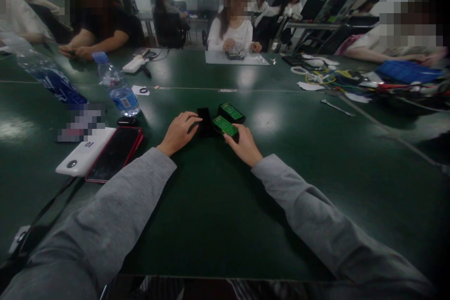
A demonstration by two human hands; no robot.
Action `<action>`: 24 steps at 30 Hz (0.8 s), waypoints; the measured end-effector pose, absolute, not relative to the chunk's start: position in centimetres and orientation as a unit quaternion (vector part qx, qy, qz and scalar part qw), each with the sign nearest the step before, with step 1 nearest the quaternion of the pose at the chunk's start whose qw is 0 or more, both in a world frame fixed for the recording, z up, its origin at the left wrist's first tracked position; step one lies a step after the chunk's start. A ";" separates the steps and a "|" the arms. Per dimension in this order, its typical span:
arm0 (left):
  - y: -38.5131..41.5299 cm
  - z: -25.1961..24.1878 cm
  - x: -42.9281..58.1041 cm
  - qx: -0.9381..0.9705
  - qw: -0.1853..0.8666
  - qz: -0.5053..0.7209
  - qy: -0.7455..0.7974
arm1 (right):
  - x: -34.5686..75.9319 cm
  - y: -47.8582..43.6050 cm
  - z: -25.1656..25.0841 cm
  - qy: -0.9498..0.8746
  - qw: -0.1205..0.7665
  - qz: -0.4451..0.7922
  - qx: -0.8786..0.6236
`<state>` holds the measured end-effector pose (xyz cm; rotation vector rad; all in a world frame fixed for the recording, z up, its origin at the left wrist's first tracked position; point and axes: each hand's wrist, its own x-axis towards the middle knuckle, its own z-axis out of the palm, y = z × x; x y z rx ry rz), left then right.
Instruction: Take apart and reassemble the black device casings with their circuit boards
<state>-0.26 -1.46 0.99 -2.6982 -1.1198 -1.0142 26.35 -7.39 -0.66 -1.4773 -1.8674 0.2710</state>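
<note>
Green circuit board (pixel 225 125) mid-tabletop (pixel 218 206), near end pinched by right hand (pixel 244 145), fingers closed on it. Left hand (pixel 180 131) half-curled, fingertips against black block (pixel 204 119); real grip unclear. Second green board (pixel 231 111) just behind, untouched.

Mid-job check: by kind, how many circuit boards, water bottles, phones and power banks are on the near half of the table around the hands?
Green circuit boards: 2, the nearer one in the grip of the right hand
Water bottles: 2
Phone: 1
White power bank: 1
Total: 6
</note>
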 end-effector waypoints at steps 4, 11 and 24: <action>-1.3 0.9 -0.3 -0.873 0.028 -0.339 -0.349 | 26.4 -7.2 -1.0 -0.728 0.372 0.094 -0.568; -1.4 0.9 -0.2 -0.875 0.018 -0.353 -0.331 | 26.5 -7.0 -1.2 -0.730 0.374 0.086 -0.566; -1.9 1.4 -0.2 -0.884 0.014 -0.337 -0.324 | 26.5 -7.3 -0.8 -0.729 0.361 0.097 -0.573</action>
